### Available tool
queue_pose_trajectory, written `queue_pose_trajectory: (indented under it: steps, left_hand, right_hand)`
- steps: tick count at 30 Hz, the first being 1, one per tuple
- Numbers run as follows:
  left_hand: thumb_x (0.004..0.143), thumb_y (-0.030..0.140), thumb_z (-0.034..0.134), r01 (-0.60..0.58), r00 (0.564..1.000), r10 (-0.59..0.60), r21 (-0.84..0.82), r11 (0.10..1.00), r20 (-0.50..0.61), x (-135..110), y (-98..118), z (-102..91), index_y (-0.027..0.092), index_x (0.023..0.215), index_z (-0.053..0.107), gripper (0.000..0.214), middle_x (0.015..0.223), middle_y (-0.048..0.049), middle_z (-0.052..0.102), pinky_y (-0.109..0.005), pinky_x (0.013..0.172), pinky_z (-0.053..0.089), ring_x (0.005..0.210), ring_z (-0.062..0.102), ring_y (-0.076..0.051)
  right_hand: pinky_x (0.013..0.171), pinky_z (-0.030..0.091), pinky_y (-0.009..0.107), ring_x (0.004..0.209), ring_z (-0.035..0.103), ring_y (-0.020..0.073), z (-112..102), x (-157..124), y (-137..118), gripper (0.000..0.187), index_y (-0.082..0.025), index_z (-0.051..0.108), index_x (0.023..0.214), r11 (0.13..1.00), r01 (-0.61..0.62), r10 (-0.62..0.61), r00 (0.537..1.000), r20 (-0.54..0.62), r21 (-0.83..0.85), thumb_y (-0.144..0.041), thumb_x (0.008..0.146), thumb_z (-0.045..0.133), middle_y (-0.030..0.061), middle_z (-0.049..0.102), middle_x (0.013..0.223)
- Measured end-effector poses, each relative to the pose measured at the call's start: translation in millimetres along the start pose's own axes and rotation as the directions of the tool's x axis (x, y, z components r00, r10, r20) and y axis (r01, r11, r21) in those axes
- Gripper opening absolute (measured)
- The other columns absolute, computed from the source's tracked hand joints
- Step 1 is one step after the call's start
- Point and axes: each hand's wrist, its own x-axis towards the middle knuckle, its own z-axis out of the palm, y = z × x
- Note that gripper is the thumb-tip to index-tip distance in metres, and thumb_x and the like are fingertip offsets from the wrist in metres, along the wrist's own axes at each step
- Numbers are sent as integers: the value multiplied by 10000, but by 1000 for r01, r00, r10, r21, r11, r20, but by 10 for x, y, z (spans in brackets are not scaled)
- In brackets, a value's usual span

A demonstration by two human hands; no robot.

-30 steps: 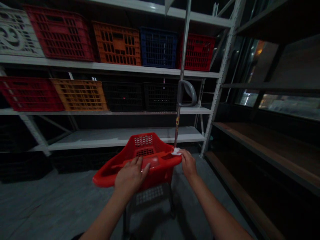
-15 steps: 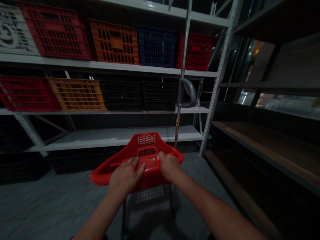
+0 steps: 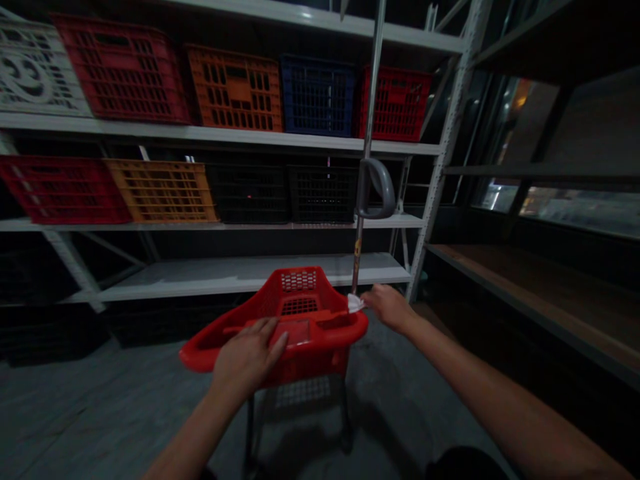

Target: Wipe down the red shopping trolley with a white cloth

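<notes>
Through the head camera, I saw two bare hands at a small red plastic shopping cart with perforated walls (image 3: 345, 335). It stood on a grey, smooth floor (image 3: 95, 407), before a rack of white metal shelves (image 3: 300, 139) carrying coloured plastic crates. My left hand (image 3: 247, 353) lay over the cart's near edge, left of the middle, its fingers outstretched and slightly spread, resting rather than gripping. My right hand (image 3: 391, 307) was just beyond the cart's right edge, fingers curled nearly closed, apparently pinching a crumpled white piece of cloth or paper (image 3: 355, 303) at the far end of that edge, near the foot of an upright shiny metal pole (image 3: 371, 120) with a grey plastic D-shaped handle (image 3: 381, 189).

I judged the step in hand to be working the white piece along the rim while the left hand steadied the cart. The next move called for a firm pinch and light, even contact.

The cart looked glossy and upright, with a rounded rim and a pale, clear-looking panel on its near edge.
</notes>
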Motion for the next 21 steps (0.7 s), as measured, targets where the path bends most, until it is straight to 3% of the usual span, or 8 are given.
queue_pose_trajectory:
  steps: [3, 5, 9, 14, 16, 21]
  left_hand:
    - [815, 500, 257, -8, 1000, 8, 1, 1000, -13, 15, -10, 10, 217, 1195, 482, 524, 1203, -42, 534, -315, 834, 402, 1043, 510, -209]
    - [811, 504, 261, -7, 1000, 8, 3, 1000, -10, 23, -17, 19, 216, 1198, 480, 530, 1205, -44, 533, -318, 842, 400, 1050, 507, -211]
    - [817, 490, 268, -3, 1000, 3, 4, 1000, -3, 19, -41, 21, 209, 1202, 478, 521, 1214, -50, 526, -317, 869, 389, 1074, 490, -209]
    - [818, 486, 271, -17, 1000, 17, -17, 1000, -7, -6, -102, -6, 222, 1187, 491, 504, 1200, -45, 539, -308, 853, 405, 1042, 515, -195]
    - [811, 485, 290, -22, 1000, 22, -29, 999, -4, -12, -123, -13, 229, 1180, 498, 495, 1193, -43, 545, -301, 854, 405, 1036, 520, -192]
    - [807, 479, 309, -55, 998, 54, -38, 998, -14, -12, -121, -19, 225, 1176, 501, 487, 1194, -44, 543, -295, 861, 404, 1041, 519, -190]
  right_hand:
    - [757, 375, 289, 842, 520, 191, 46, 26, 50, 272, -159, 598, 965, 980, -198, 201, 957, -209, 38, -247, 867, 360, 89, 613, 856]
    - [790, 381, 297, 883, 530, 193, 120, 34, -31, 293, -152, 602, 972, 957, -203, 248, 943, -223, 210, -270, 868, 354, 96, 617, 922]
    - [833, 384, 319, 889, 566, 178, 211, -81, -289, 355, -186, 623, 962, 773, -184, 210, 977, 29, 607, -328, 879, 309, 52, 643, 953]
    - [812, 404, 305, 972, 539, 189, 34, -341, -389, 346, -189, 551, 1119, 533, -245, 128, 970, 209, 810, -332, 844, 398, 50, 586, 1102]
    - [761, 420, 280, 906, 559, 175, -45, -333, -362, 328, -190, 559, 1105, 544, -243, 43, 964, 262, 803, -312, 839, 411, 42, 609, 1043]
    - [688, 399, 219, 745, 572, 126, -77, 43, -261, 246, -196, 621, 942, 784, -132, -116, 929, 352, 606, -239, 845, 399, 7, 647, 857]
